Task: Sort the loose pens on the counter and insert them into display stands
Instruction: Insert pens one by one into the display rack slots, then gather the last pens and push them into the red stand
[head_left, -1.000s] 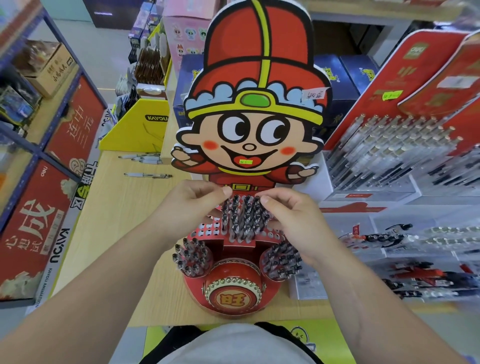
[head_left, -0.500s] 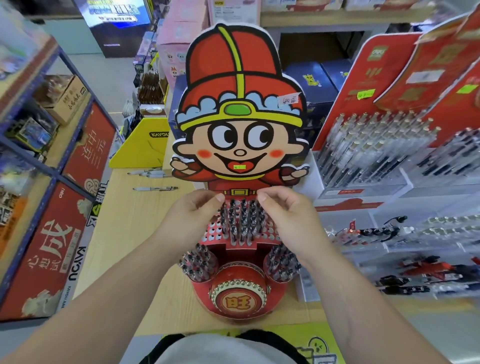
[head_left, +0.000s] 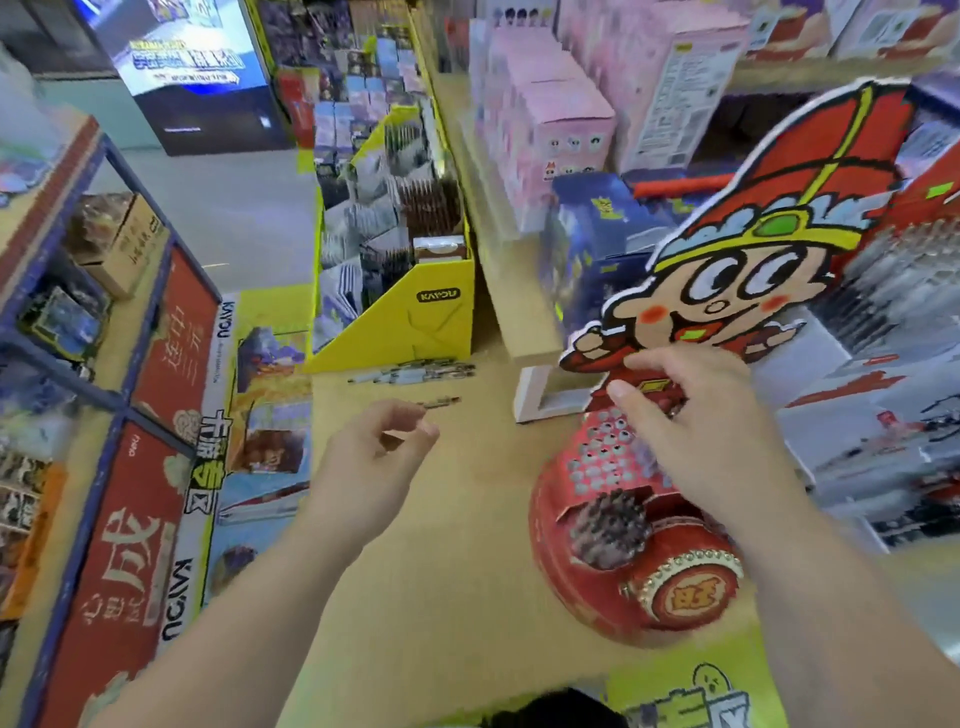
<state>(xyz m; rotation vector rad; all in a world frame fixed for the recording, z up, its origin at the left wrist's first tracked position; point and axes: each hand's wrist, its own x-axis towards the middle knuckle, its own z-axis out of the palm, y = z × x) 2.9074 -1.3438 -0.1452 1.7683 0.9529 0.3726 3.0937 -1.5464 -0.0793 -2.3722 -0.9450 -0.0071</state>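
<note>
The left hand (head_left: 376, 457) is out over the desk (head_left: 457, 545) with its fingers loosely curled and thumb and forefinger drawn near each other. As far as the blur lets me see it holds nothing, and its fingertips are just short of a single pen (head_left: 441, 402) lying flat on the wood. Beyond that pen, a bunch of loose pens (head_left: 415, 370) lies against the foot of the yellow box (head_left: 431, 322). The right hand (head_left: 696, 431) is spread over the holed top of the red display stand (head_left: 675, 597), fingers straight and gripping nothing, just below the cartoon board (head_left: 727, 280). Whether it actually touches the stand I cannot tell. I would judge the step to be fetching the next pen. To do it well, pinch the single pen near its middle so it lifts level and does not roll toward the bunch. Turn it tip down on the way across, then feed it into one of the open holes on the near left of the grid. The right hand could steady the stand, since it looks light enough to shift. The left forearm reaches forward from low in the view, wrist slightly raised; the right arm comes in from the lower right.
</note>
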